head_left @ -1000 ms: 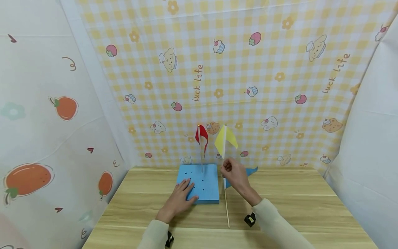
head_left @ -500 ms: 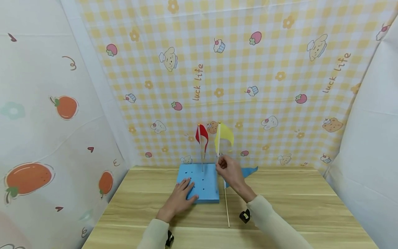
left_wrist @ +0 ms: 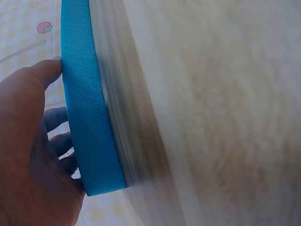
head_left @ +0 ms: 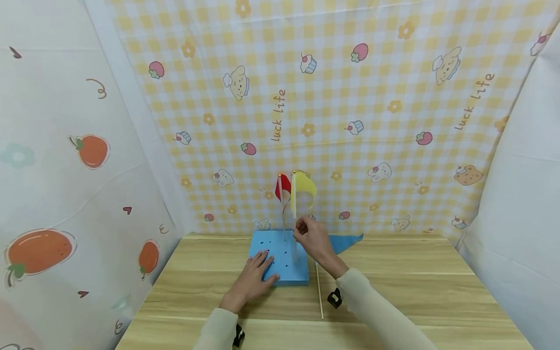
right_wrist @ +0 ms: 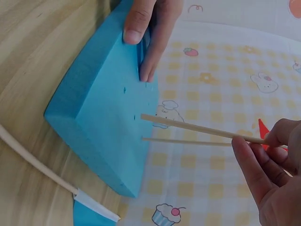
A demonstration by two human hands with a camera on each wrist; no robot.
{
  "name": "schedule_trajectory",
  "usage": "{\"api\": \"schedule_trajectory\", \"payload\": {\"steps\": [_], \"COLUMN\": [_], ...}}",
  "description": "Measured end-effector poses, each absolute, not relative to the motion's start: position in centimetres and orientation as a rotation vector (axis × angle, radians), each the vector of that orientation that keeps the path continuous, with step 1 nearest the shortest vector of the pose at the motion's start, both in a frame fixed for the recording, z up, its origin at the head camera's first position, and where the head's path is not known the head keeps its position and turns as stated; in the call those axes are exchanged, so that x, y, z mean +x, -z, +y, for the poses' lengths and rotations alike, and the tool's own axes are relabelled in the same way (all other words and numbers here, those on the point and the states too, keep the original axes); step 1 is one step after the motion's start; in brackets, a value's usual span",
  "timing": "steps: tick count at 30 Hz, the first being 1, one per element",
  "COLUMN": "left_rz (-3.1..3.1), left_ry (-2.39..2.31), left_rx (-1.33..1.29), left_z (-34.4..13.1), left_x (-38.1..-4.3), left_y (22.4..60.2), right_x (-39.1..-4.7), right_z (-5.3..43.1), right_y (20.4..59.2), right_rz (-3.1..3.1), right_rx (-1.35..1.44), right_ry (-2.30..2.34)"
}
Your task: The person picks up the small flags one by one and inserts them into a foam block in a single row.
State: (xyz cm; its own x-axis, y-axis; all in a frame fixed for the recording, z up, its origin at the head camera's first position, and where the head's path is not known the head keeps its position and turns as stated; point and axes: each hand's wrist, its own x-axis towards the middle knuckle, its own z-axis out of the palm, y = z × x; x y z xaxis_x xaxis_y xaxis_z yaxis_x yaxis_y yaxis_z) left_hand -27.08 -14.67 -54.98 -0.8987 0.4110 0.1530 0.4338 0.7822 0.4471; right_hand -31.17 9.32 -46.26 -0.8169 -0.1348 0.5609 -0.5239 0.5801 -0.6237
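Observation:
My left hand [head_left: 251,283] rests on the left part of a blue foam block [head_left: 298,273] with its fingers spread. In the left wrist view, the block's side [left_wrist: 87,99] shows beside the thumb. My right hand [head_left: 316,241] pinches the wooden stick [right_wrist: 197,127] of a yellow flag [head_left: 305,187], held upright over the block. In the right wrist view, the stick's bare lower end hangs close to a small hole, seemingly just apart from the surface. A red flag [head_left: 283,184] stands with its stick in the block, behind the yellow one.
A blue flag [head_left: 346,242] lies on the wooden table [head_left: 393,291] right of the block, its stick [head_left: 320,296] pointing toward me. Several small holes mark the block's top. A checked cloth [head_left: 350,97] hangs behind the table.
My right hand has carried the yellow flag leftward, from beside the block to over its right part, near the red flag. The left hand has stayed put.

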Motion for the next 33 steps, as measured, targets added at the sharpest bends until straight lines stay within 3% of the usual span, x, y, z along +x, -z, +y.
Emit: {"api": "schedule_trajectory", "payload": {"steps": [33], "left_rz": [-2.942], "left_ry": [0.713], "left_rx": [-0.684], "left_z": [-14.8], "left_x": [-27.3], "left_y": [55.2], "right_x": [-34.4], "right_z": [6.4], "right_y": [47.4], "right_rz": [-2.382], "right_rx": [0.517], "right_ry": [-1.073]}}
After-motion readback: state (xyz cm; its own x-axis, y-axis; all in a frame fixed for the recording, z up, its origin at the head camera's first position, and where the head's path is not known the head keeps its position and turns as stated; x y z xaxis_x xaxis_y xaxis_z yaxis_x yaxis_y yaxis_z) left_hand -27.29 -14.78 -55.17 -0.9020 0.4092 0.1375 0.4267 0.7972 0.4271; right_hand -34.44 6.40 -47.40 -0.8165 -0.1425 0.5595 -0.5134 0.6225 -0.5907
